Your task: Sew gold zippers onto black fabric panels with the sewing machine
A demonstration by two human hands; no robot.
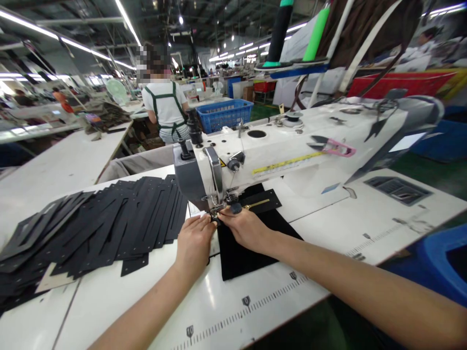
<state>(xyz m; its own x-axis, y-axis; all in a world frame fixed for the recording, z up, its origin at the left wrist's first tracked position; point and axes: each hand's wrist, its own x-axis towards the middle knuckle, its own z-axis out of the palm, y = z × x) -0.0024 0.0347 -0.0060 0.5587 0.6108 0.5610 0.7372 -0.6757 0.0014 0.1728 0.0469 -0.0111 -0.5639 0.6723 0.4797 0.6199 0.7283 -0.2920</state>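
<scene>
Left hand (195,243) and right hand (248,227): fingertips partly hidden at sewing machine (226,160) foot, grip unclear. Right hand covers part of black panel (242,257). Both forearms (153,296) cut off by frame. Black pieces (109,218) cropped left, blue bin (436,250) right. Co-worker (164,104): head pixelated. Far workers blurred.

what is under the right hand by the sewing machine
A black piece of material shows beneath the right hand, spreading past it over the white tabletop. Whatever lies directly under the hand is covered, so it can't be seen.
</scene>
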